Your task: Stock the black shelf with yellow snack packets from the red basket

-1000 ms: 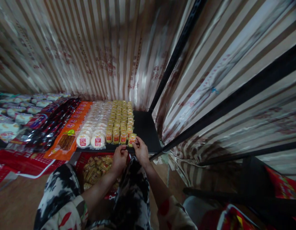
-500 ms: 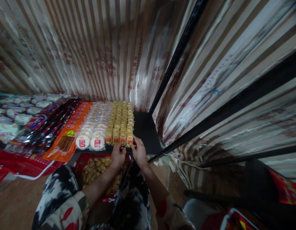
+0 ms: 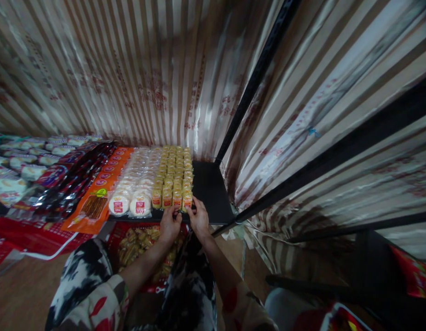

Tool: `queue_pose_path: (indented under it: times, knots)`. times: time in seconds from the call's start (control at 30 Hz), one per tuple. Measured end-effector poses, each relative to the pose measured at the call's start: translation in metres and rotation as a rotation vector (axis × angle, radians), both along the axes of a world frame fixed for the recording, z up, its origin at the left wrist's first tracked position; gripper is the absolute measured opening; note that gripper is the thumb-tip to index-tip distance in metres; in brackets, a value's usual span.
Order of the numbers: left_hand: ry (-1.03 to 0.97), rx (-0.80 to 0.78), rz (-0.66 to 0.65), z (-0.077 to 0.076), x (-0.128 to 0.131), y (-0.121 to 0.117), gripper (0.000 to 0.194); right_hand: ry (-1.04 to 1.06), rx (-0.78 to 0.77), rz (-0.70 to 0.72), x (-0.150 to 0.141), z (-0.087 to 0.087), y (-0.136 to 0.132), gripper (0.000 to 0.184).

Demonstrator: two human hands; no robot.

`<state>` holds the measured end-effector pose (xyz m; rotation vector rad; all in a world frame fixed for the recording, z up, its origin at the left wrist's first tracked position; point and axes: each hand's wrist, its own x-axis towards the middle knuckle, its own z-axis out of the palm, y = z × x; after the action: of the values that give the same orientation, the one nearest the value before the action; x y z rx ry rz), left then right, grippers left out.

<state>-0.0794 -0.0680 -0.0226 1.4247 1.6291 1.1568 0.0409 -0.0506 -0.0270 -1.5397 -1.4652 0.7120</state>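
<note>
Small yellow plastic-wrapped snacks (image 3: 167,186) stand in rows on the flat black shelf (image 3: 210,188). At its front edge, the right hand (image 3: 199,221) touches the rightmost snack (image 3: 187,199) and the left hand (image 3: 170,225) curls; whether either grips, I cannot tell.

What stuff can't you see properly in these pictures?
All in the head view:
Printing on the small yellow packets: too small to read.
Red basket: partly hidden by the left forearm.
White-wrapped packs at far left: cut off by the picture's edge.
Right hand: too dim and small to tell whether it pinches the end packet or just touches it.
</note>
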Motion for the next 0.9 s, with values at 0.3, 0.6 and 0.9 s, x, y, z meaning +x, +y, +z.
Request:
queue_pose_path:
  times: [0.3,0.6,0.9]
  knots:
    - [-0.022,0.052,-0.096,0.004,0.009,-0.002,0.023,-0.046,-0.013,-0.026,0.000,0.000,0.004,0.046]
    - [-0.030,0.081,-0.123,-0.003,0.016,-0.004,0.027,0.106,-0.019,-0.011,0.007,0.002,-0.006,0.056]
    - [-0.069,0.034,-0.099,-0.004,0.019,0.000,0.031,0.310,-0.150,0.032,-0.019,0.004,0.001,0.070]
